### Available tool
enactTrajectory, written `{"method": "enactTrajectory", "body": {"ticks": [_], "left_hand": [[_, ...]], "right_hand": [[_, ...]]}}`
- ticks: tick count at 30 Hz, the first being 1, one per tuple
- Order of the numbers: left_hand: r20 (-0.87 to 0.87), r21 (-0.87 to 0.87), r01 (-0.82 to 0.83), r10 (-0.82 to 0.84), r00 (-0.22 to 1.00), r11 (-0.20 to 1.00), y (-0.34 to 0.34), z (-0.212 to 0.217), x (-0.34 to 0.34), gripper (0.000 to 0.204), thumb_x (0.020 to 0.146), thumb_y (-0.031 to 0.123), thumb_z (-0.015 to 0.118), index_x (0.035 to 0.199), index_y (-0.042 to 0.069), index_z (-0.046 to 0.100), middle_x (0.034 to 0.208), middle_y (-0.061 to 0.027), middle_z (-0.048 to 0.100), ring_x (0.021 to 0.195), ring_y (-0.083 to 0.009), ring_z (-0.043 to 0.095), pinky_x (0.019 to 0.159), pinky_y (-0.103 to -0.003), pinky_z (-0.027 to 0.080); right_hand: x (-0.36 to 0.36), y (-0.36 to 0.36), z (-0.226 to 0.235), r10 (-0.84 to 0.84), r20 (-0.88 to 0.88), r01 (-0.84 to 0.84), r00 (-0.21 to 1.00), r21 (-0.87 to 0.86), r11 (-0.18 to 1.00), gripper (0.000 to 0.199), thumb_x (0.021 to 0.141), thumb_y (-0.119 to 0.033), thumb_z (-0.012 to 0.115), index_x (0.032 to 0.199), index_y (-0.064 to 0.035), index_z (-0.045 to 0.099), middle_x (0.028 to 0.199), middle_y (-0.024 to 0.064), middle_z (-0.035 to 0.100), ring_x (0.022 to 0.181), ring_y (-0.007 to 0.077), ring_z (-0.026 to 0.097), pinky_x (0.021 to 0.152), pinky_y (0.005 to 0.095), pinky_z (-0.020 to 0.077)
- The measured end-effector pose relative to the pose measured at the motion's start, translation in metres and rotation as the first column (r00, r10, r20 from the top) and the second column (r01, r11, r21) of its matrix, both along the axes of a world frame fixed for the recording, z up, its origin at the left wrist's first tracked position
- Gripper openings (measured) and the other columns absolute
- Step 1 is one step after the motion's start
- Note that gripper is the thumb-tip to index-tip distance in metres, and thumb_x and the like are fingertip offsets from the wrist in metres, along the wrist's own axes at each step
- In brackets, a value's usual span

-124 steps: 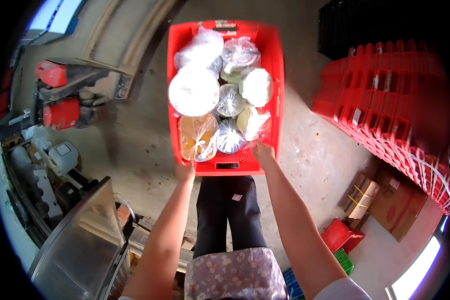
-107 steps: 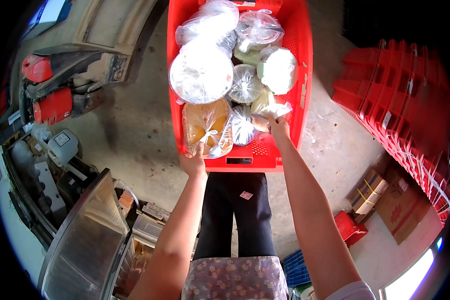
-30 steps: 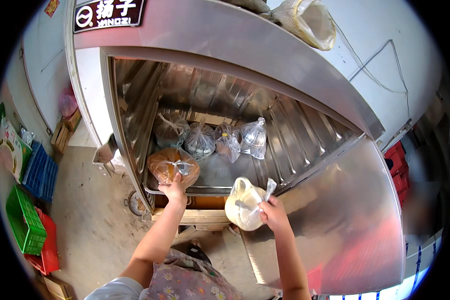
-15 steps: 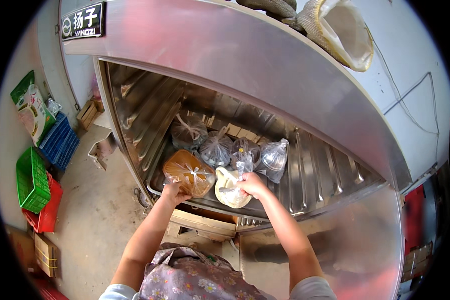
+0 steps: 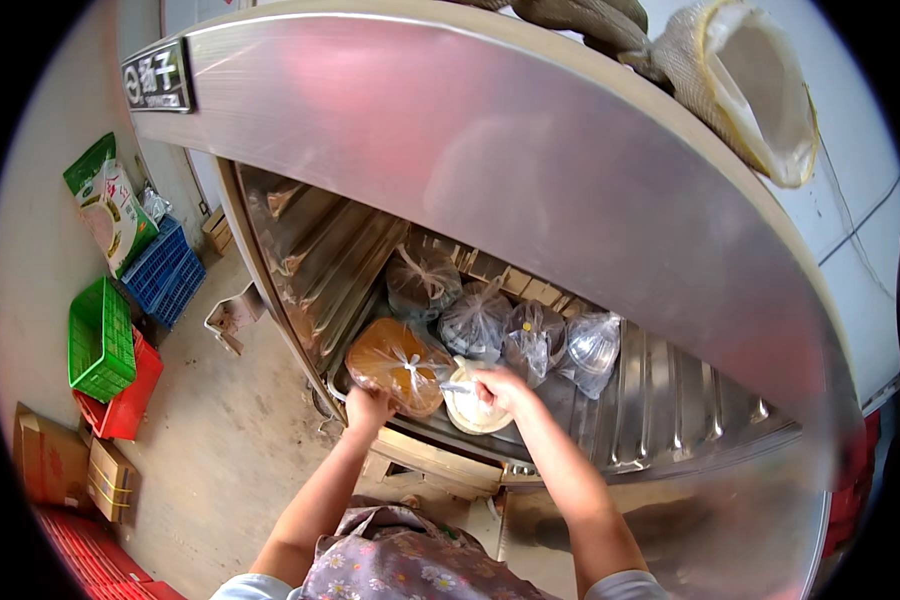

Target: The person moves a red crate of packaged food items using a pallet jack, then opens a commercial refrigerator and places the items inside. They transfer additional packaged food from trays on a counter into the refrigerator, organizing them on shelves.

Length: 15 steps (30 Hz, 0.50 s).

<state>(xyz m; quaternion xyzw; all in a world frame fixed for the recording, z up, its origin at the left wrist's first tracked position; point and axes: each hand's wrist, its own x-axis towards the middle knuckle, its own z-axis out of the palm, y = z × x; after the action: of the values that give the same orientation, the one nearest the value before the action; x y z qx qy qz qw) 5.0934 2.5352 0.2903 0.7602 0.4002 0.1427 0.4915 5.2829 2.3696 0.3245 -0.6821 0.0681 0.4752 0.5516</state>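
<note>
A deep metal tray inside the steel cabinet holds several things in clear plastic bags. My left hand is curled closed at the tray's front left, against a bagged orange-brown tub tied with a white knot. Whether its fingers grip the bag or the tray rim is hidden. My right hand is closed over a cream-coloured jug with a spout, right of the tub. A short grey strip-like thing sticks out from its fingers across the jug's mouth; its kind is unclear.
Behind stand bagged dark, grey and silvery containers. Ribbed rails line the cabinet's sides, and its steel front curves overhead. Green, red and blue crates stand on the floor at left.
The whole view has shifted, so cabinet and hands appear further right and lower. My right hand's fingers have come further over the jug's mouth. My left hand keeps its place by the tub.
</note>
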Motion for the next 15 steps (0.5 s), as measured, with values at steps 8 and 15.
{"method": "enactTrajectory", "body": {"ticks": [8, 15], "left_hand": [[0.033, -0.099, 0.113, -0.110, 0.993, 0.989, 0.042, -0.006, 0.006, 0.027, 0.077, 0.017, 0.065, 0.082, -0.008, 0.056, 0.076, -0.0145, 0.063, 0.065, -0.0245, 0.065, 0.047, -0.034, 0.052], [0.340, 0.492, 0.093, -0.290, 0.895, 0.866, 0.004, 0.004, -0.027, 0.021, 0.081, 0.011, 0.060, 0.080, -0.002, 0.044, 0.072, -0.0134, 0.050, 0.057, -0.0251, 0.048, 0.053, -0.038, 0.040]], "right_hand": [[-0.026, 0.019, -0.025, -0.275, -0.113, 0.295, 0.955, 0.242, 0.924, 0.014, 0.087, -0.008, 0.052, 0.078, 0.0027, 0.051, 0.069, 0.0104, 0.056, 0.055, 0.0184, 0.057, 0.049, 0.0259, 0.0507], [-0.109, -0.032, -0.003, -0.525, 0.619, 0.428, 0.584, 0.315, 0.847, 0.017, 0.086, -0.010, 0.054, 0.099, -0.0001, 0.048, 0.072, 0.0063, 0.058, 0.052, 0.0140, 0.058, 0.047, 0.0258, 0.0470]]}}
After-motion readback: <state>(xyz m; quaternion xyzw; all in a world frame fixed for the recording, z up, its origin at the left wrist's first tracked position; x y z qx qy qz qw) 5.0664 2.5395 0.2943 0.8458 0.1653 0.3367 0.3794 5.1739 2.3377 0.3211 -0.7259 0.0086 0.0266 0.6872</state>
